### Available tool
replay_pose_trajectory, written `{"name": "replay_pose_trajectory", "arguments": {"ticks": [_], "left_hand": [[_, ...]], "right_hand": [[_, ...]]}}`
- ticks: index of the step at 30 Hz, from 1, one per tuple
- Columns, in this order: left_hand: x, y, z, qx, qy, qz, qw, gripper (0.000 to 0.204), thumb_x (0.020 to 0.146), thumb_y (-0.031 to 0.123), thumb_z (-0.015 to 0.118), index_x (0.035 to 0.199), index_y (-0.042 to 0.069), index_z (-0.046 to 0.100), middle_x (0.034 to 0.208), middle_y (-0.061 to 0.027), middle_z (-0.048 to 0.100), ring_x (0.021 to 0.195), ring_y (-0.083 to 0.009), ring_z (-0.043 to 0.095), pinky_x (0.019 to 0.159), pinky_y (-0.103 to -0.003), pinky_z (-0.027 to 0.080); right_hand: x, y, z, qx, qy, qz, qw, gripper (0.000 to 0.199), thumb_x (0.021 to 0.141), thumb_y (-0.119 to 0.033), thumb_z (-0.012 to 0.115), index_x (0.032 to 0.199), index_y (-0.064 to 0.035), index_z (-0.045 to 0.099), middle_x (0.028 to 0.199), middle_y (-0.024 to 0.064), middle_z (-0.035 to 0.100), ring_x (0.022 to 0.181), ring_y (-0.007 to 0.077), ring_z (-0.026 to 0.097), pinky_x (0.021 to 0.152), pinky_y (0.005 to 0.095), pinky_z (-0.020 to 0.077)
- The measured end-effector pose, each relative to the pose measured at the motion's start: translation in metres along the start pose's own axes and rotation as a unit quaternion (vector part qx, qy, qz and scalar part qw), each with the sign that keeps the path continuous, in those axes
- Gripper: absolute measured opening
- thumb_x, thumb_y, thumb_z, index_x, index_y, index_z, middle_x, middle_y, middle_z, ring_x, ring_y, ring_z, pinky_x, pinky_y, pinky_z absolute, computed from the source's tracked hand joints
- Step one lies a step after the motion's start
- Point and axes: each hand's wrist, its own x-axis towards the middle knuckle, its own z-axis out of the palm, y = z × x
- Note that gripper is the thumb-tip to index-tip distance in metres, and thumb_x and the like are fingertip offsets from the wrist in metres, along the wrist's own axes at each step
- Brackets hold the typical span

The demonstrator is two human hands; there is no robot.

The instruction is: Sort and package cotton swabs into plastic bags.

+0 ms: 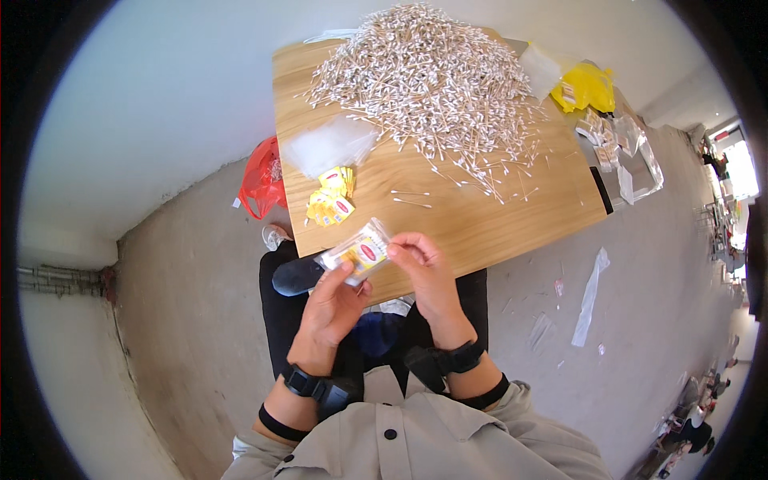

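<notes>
A clear plastic bag of cotton swabs [358,250], with a yellow and white card showing through it, is held over the table's near edge. My left hand [334,302] grips its lower side, thumb on the front. At the bag's right end, my right hand [422,260] pinches the plastic between thumb and fingers. Just beyond the bag lies a loose stack of yellow cards [330,197]. Flat clear plastic bags [332,145] lie behind those cards. A large heap of loose cotton swabs [428,80] covers the far part of the wooden table [480,228].
A red plastic bag [262,178] hangs at the table's left side. To the right are a yellow plastic bag [586,86] and several filled packs [604,138] beside clear plastic. A plastic strip [590,298] lies on the floor. Other people are far off at the right.
</notes>
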Motion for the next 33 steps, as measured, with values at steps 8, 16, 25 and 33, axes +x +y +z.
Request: {"name": "replay_pose_trajectory", "arguments": {"ticks": [8, 16, 25, 33], "left_hand": [[0.011, 0.002, -0.002, 0.641, -0.044, 0.298, 0.706, 0.037, 0.085, 0.009, 0.07, 0.12, 0.002, 0.059, 0.095, -0.0017, 0.066, 0.093, -0.0111, 0.06, 0.085, -0.025, 0.044], [0.019, -0.01, -0.018, 0.593, -0.058, 0.249, 0.763, 0.015, 0.087, 0.005, 0.067, 0.101, 0.001, 0.065, 0.092, -0.0028, 0.066, 0.083, -0.009, 0.06, 0.077, -0.024, 0.048], [0.007, 0.005, -0.019, 0.582, -0.034, 0.218, 0.783, 0.011, 0.089, 0.004, 0.065, 0.099, 0.001, 0.066, 0.1, -0.0052, 0.068, 0.09, -0.0101, 0.062, 0.083, -0.024, 0.048], [0.006, 0.004, -0.021, 0.587, -0.057, 0.247, 0.769, 0.01, 0.09, 0.006, 0.065, 0.098, 0.001, 0.066, 0.1, -0.0071, 0.068, 0.091, -0.0103, 0.061, 0.084, -0.025, 0.048]], "right_hand": [[-0.005, -0.023, -0.026, -0.356, -0.107, -0.196, 0.907, 0.011, 0.081, -0.006, 0.068, 0.092, -0.0048, 0.065, 0.085, 0.0076, 0.063, 0.083, 0.0228, 0.061, 0.073, 0.0346, 0.0476], [-0.006, -0.007, -0.024, -0.371, -0.098, -0.146, 0.912, 0.008, 0.081, -0.004, 0.066, 0.088, -0.0027, 0.062, 0.083, 0.0097, 0.061, 0.08, 0.0237, 0.062, 0.073, 0.0331, 0.049], [-0.006, 0.002, -0.033, -0.319, -0.089, -0.093, 0.939, 0.009, 0.083, -0.003, 0.068, 0.09, -0.002, 0.064, 0.085, 0.0064, 0.062, 0.081, 0.016, 0.062, 0.073, 0.0278, 0.0492], [-0.009, 0.003, -0.034, -0.329, -0.098, -0.11, 0.933, 0.007, 0.084, -0.005, 0.066, 0.089, -0.0019, 0.063, 0.084, 0.0082, 0.06, 0.079, 0.0186, 0.061, 0.072, 0.0292, 0.0492]]}}
